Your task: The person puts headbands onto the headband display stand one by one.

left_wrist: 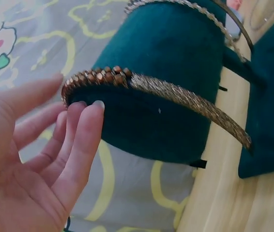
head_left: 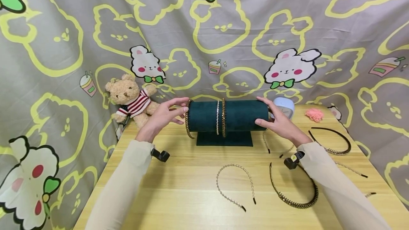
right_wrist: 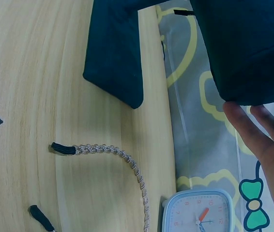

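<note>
A dark green velvet headband stand [head_left: 204,118], a padded roll on a flat base, is between both hands. Fingertips of my left hand [head_left: 166,114] touch a bronze beaded headband [left_wrist: 175,96] at the roll's left end, with fairly straight fingers. My right hand [head_left: 281,121] holds the roll's right end, its thumb on the front and fingers over the top; some fingertips show at the roll's rim [right_wrist: 251,99] in the right wrist view. Mid-roll sit a thin silvery headband [head_left: 218,118] and a gold chain-like headband [head_left: 223,118], side by side.
A clear beaded headband [head_left: 234,166] and a dark braided headband [head_left: 297,205] lie in front on the wooden table [head_left: 179,194]. More headbands, including a black one [head_left: 345,137], lie right. Behind are a teddy bear [head_left: 127,95], a blue clock [right_wrist: 197,212] and a pink flower [head_left: 314,114].
</note>
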The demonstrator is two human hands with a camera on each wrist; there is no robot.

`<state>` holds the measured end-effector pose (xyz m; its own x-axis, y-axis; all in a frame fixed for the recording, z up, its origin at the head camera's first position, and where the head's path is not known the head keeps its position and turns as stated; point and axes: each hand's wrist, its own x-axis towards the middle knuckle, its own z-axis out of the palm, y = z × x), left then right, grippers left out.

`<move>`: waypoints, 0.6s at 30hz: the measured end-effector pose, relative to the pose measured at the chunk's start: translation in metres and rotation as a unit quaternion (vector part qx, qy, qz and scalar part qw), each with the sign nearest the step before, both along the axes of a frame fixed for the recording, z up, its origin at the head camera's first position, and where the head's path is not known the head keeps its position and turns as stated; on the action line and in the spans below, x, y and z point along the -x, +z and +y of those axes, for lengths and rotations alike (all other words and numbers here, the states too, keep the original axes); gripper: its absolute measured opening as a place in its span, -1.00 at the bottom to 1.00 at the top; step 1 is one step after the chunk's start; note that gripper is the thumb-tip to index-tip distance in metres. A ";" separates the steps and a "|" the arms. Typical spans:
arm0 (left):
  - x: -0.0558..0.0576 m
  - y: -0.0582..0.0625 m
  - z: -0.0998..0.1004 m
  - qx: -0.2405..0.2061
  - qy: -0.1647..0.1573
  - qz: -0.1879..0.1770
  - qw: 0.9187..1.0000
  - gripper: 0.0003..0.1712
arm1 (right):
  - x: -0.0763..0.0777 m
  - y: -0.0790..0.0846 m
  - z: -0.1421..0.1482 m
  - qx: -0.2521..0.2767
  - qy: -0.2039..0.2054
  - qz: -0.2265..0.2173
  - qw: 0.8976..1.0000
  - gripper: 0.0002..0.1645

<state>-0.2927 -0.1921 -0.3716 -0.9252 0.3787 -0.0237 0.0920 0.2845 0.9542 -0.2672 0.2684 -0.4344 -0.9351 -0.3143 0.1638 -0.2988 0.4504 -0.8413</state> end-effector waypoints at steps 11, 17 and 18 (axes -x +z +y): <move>0.002 -0.016 -0.012 0.063 -0.044 0.120 0.990 -0.46 | 0.000 0.002 -0.001 0.000 -0.001 0.000 1.000 0.03; 0.002 -0.017 -0.009 0.045 -0.057 0.124 0.990 -0.46 | 0.001 0.002 -0.002 -0.001 0.000 -0.002 1.000 0.03; 0.002 -0.017 -0.008 0.041 -0.059 0.123 0.990 -0.46 | 0.000 0.002 -0.002 -0.001 0.000 -0.002 1.000 0.03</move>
<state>-0.2948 -0.2006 -0.3881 -0.8560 0.4913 0.1613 0.3561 0.3339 0.8728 -0.2676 0.2669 -0.4327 -0.9356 -0.3150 0.1597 -0.2959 0.4523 -0.8413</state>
